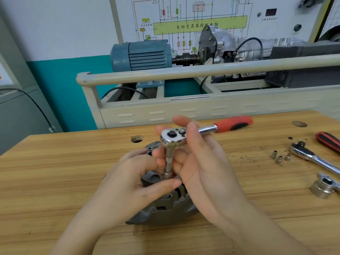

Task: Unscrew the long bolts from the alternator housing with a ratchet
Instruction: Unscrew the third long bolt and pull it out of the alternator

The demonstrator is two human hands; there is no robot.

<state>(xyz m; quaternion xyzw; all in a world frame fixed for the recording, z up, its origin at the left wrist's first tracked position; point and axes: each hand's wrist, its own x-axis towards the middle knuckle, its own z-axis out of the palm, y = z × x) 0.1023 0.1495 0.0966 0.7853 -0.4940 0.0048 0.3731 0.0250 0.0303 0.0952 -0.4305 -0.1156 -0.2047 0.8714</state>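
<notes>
Ratchet (pixel 173 138) stands upright on a socket extension (pixel 168 162) over the alternator housing (pixel 165 208), which sits on the tabletop (pixel 55 172) right in front of the person. Left hand (pixel 132 183) pinches the extension low down, near the socket. Right hand (pixel 200 162) curls around the ratchet head, red handle (pixel 233 124) sticking out to the right. Bolt itself is hidden under the socket.

Advice: keep the extension plumb on the bolt head, press down on the ratchet head, swing the handle in short arcs so it doesn't cam off.

Containers: none in view. Three loose sockets (pixel 279 158) lie bare on the tabletop, beside a second ratchet (pixel 309 153).
</notes>
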